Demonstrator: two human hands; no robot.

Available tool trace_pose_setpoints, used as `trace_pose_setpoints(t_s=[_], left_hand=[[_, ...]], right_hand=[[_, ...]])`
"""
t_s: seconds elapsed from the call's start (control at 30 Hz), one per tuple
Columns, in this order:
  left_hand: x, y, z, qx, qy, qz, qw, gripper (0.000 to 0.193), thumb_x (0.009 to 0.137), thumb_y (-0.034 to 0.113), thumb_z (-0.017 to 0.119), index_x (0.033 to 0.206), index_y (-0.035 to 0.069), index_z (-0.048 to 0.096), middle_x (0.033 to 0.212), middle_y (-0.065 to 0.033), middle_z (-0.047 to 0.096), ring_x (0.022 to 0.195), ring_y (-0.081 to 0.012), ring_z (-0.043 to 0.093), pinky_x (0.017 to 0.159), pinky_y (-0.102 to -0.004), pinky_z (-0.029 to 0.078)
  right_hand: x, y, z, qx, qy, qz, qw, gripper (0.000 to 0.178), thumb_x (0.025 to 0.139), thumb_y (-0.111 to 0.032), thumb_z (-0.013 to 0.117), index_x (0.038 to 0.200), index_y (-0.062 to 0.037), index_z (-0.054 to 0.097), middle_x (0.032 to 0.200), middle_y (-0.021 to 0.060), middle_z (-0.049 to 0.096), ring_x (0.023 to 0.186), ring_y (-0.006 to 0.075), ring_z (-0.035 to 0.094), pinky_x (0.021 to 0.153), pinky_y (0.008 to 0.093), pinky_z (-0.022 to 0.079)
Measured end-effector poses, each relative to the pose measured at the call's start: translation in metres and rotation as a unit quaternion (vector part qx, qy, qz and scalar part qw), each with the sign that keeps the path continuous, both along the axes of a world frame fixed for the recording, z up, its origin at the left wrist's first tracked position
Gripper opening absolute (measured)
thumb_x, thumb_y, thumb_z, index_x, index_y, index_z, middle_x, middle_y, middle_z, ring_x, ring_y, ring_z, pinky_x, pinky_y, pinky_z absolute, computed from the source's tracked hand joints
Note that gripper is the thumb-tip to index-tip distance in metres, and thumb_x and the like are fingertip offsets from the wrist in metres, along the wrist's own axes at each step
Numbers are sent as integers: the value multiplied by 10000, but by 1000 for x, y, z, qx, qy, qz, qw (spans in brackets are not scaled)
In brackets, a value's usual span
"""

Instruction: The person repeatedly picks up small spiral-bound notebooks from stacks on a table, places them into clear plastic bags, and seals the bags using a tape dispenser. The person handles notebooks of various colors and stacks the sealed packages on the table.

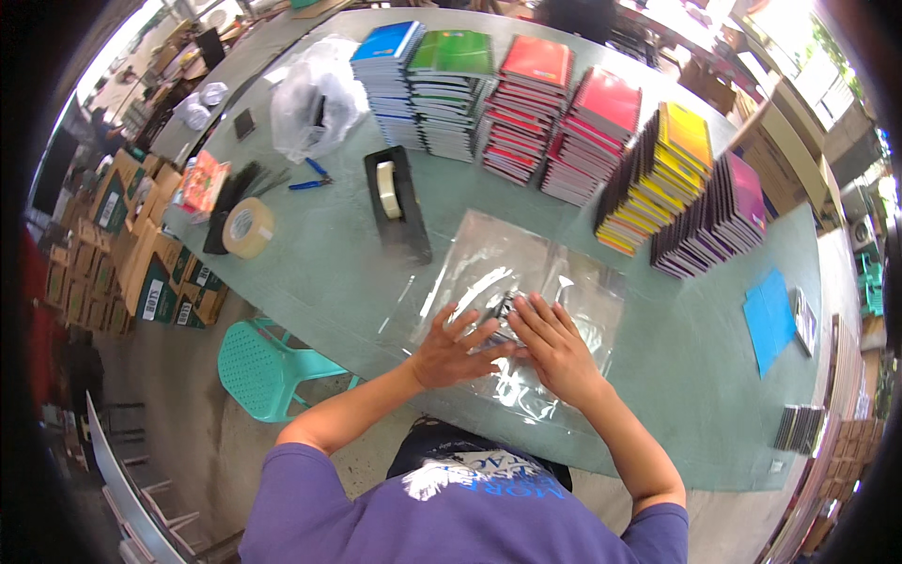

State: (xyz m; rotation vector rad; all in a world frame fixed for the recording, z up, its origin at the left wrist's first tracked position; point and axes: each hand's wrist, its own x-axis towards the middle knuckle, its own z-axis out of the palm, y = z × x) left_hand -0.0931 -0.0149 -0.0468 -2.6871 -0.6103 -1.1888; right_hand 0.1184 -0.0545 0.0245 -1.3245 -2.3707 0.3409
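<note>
I have both hands low over the clear plastic (pixel 489 249), palms down, fingers spread. The left hand (pixel 458 351) reaches in from the left, and its fingertips come up close to the right hand (pixel 554 352). I can't tell if the two hands touch. They look like they rest on the plastic and do not grip it. There is a dark, shiny patch by the fingertips, and I can't tell what it is. The plastic lies flat near the front edge of the green table (pixel 695 376), right in front of the person.

Near its far left corner I see a black tape holder (pixel 413 240) with a roll of tape (pixel 386 191) in it. More to the left are blue-handled cutters (pixel 311 179) and a fat roll of tape (pixel 248 228). A cloudy plastic bag (pixel 310 103) sits behind them.

Past the plastic stand tall piles of notebooks: blue (pixel 385 42), green (pixel 451 54), two red (pixel 536 61), yellow (pixel 686 132) and purple (pixel 745 193). Far right lies a blue sheet (pixel 769 321). A blue-green stool (pixel 258 371) stands on the floor at the left, and brown boxes (pixel 150 273) are heaped beyond it.
</note>
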Motion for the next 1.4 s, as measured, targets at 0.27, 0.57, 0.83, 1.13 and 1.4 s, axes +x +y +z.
trace_pose_setpoints(t_s=[0.27,0.57,0.83,1.13,1.4], left_hand=[[-81,127,13,-520,-365,318,704,355,789,332,665,893,-6,631,907,-207,584,920,-330,529,836,-389,376],[-75,55,-9,-710,-430,233,507,148,842,173,606,774,46,640,729,-65,630,548,-126,546,454,-245,402],[0,-28,55,-694,-392,27,603,176,862,201,615,810,39,660,658,-12,613,557,-59,539,465,-184,392],[54,-40,4,-511,-302,166,788,312,764,296,728,675,14,630,486,-31,520,441,-100,450,432,-279,364],[14,2,10,-481,-115,123,860,642,525,220,857,1081,76,569,1043,-83,594,853,-208,563,737,-312,460]], right_hand=[[-6,-1,-2,47,-25,-9,999,461,818,-76,547,1276,-80,491,1376,75,432,1308,240,355,1071,419,250],[-4,-3,-11,58,38,-6,998,584,819,-69,547,1365,-44,340,1315,31,503,1267,229,412,1049,415,284],[-2,0,-12,45,54,-3,998,662,822,-63,540,1403,-14,227,1324,29,493,1259,218,421,1038,418,302],[-6,-4,7,-3,57,4,998,797,718,-126,660,1398,-30,254,1337,87,470,1274,248,397,1022,434,321],[9,17,16,-145,98,-255,951,498,830,-301,619,1245,-55,493,1158,157,573,1083,305,537,937,435,400]])
